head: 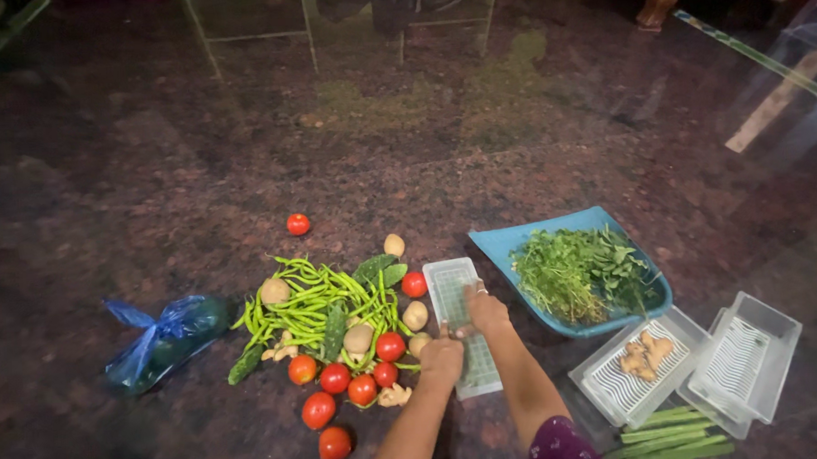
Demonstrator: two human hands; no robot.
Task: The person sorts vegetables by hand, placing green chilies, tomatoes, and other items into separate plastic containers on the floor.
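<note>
Both your hands — left hand (442, 359), right hand (486, 313) — gripped the clear tray (462, 323), fingers curled on its rim, on the counter (153, 175) just right of the tomatoes (359, 378). Sliding it left risked scattering them — round ones roll.

Hidden / cut off
Green stalks (669, 433) clipped by bottom edge; blue bag (163, 342) contents unclear; clear tray (462, 323) partly under both hands.

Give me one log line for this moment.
hands: left, right on clear tray | left of it: tomatoes, green chillies
</note>
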